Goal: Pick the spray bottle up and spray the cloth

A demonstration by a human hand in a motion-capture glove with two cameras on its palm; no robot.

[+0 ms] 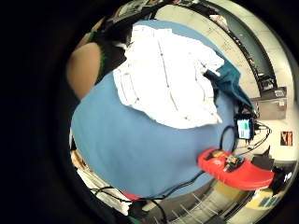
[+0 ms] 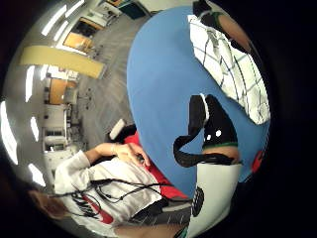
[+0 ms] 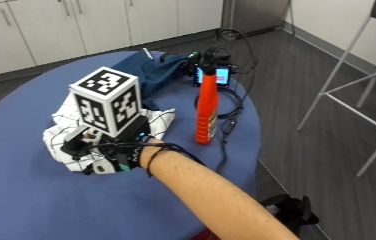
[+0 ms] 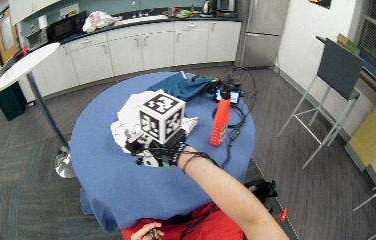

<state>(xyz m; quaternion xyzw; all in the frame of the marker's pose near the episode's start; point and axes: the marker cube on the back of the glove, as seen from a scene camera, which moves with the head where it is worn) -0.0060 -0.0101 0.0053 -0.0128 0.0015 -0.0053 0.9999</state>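
Red plastic spray bottle (image 3: pixel 207 107) stands upright, long axis vertical, on the round blue worktop (image 3: pixel 28 200), untouched. White grid-check cloth (image 3: pixel 158 122) lies just beside it; gloved right hand (image 3: pixel 111 155) rests at the cloth's near edge, bottle off to its right. Can't tell finger state.

Cloth (image 3: pixel 151 121) lies mid-table (image 3: pixel 28 200), right hand (image 3: pixel 108 155) at its near edge. Spray bottle (image 3: pixel 207 102) stands upright to the right, apart from cloth. Behind it: small screen (image 3: pixel 214 76) (w/ cables); another fabric (image 3: pixel 149 72) far-centre.
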